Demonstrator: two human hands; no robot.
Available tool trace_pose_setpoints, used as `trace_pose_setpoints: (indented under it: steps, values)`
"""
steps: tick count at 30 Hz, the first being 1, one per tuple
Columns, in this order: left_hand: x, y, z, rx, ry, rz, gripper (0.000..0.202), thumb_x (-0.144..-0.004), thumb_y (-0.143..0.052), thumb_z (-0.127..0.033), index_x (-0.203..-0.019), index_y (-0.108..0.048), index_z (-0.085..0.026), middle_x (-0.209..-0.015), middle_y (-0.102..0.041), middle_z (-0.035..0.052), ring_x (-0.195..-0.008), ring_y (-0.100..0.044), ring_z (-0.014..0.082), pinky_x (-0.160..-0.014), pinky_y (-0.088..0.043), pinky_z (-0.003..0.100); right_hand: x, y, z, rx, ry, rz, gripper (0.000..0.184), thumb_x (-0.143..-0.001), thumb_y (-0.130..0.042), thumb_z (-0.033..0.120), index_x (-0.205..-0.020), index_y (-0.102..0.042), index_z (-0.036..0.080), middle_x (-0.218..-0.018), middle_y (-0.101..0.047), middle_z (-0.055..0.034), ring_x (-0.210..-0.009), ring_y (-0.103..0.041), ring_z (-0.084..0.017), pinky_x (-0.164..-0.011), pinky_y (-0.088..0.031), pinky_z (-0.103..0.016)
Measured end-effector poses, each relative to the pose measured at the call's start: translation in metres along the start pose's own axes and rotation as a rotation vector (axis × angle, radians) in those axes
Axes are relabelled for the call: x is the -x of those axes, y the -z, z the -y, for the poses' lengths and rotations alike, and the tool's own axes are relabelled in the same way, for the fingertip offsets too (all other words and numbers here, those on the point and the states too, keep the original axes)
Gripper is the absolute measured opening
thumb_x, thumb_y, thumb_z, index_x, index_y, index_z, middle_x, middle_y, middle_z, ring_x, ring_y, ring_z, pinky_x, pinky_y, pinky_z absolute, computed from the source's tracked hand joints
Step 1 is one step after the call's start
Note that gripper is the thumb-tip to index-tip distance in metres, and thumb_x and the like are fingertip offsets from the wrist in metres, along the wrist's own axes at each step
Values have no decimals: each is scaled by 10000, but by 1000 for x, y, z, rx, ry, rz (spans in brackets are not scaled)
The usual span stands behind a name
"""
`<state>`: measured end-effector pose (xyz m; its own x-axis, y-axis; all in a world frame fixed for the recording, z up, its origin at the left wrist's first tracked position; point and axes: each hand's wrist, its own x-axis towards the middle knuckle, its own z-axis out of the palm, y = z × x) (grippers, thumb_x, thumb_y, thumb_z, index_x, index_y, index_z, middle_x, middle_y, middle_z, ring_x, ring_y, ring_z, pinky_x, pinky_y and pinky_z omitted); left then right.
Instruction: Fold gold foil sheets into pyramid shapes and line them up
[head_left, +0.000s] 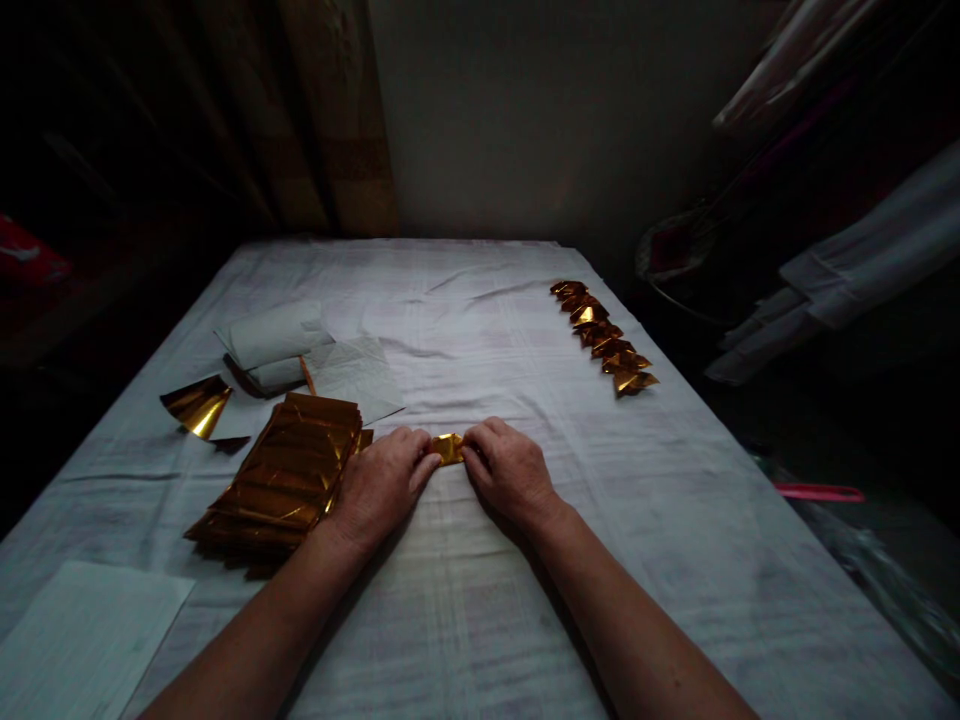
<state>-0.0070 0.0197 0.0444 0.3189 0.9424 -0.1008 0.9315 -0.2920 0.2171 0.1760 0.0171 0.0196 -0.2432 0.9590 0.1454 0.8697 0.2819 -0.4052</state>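
Between my two hands, low over the cloth-covered table, is a small folded piece of gold foil paper (449, 449). My left hand (386, 478) pinches its left end with thumb and fingers. At the right end, my right hand (511, 468) is closed on it the same way. A thick stack of gold foil sheets (289, 470) lies right beside my left hand, its edges uneven. On the far right of the table runs a row of folded gold foil pieces (600, 335), overlapping one another.
White-grey paper sheets (277, 335), partly rolled, lie behind the stack. A curled gold foil sheet (199, 405) is left of it. A flat pale sheet (90, 640) lies at the near left. Light cloth (862, 260) hangs beyond the table's right edge, above a pink handle (817, 492).
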Motion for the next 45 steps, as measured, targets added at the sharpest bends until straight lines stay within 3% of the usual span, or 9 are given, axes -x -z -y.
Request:
trace_pose_setpoints:
  steps: [5,13,22,30,35,39,45]
  values:
    - [0,0,-5,-19,12,-2,253,-954,-532,-458,-960,-601,-215,-954,-663,28,-870,-632,195,-663,-392,272,-1,-2,9,60,-64,-21,211,-897,-638,418,-872,-644,209,-890,-640,-55,-770,-573,-184,-658,-378,-286]
    - [0,1,2,69,17,10,138,-927,-576,-364,-922,-597,-229,-946,-669,6,-840,-622,168,-694,-407,267,1,2,-3,-59,-79,9,78,-901,-648,304,-871,-650,232,-904,-643,-23,-797,-590,-161,-675,-394,-270]
    - [-1,9,13,226,-40,78,112,-887,-604,-255,-995,-622,-231,-1031,-675,23,-937,-637,192,-818,-461,298,0,11,-18,-49,-74,22,73,-900,-639,274,-844,-662,232,-869,-647,-12,-797,-583,-152,-673,-376,-257]
    - [1,11,6,24,-58,61,138,-934,-544,-308,-1006,-635,-233,-1056,-679,39,-911,-659,198,-758,-474,282,-1,11,-23,-39,-50,32,75,-912,-606,237,-884,-676,232,-890,-656,-17,-813,-593,-155,-677,-384,-255]
    - [0,4,3,-20,-57,16,248,-950,-522,-288,-1189,-586,-277,-1098,-680,26,-925,-666,202,-706,-475,267,-2,9,-23,-47,-34,3,69,-910,-609,236,-885,-674,236,-886,-666,-21,-817,-602,-157,-684,-398,-254]
    - [1,0,4,-86,-98,17,209,-991,-453,-321,-1069,-644,-290,-1076,-676,13,-851,-669,181,-607,-433,239,-3,9,-23,-56,-47,7,67,-907,-610,225,-908,-677,227,-906,-673,-26,-838,-610,-162,-703,-405,-259]
    - [1,-8,6,-95,-128,-59,235,-1007,-422,-300,-1049,-651,-264,-1063,-685,21,-829,-666,164,-610,-428,232,-2,11,-23,-82,-27,15,131,-920,-609,325,-902,-696,228,-869,-659,-19,-801,-598,-152,-690,-395,-258]
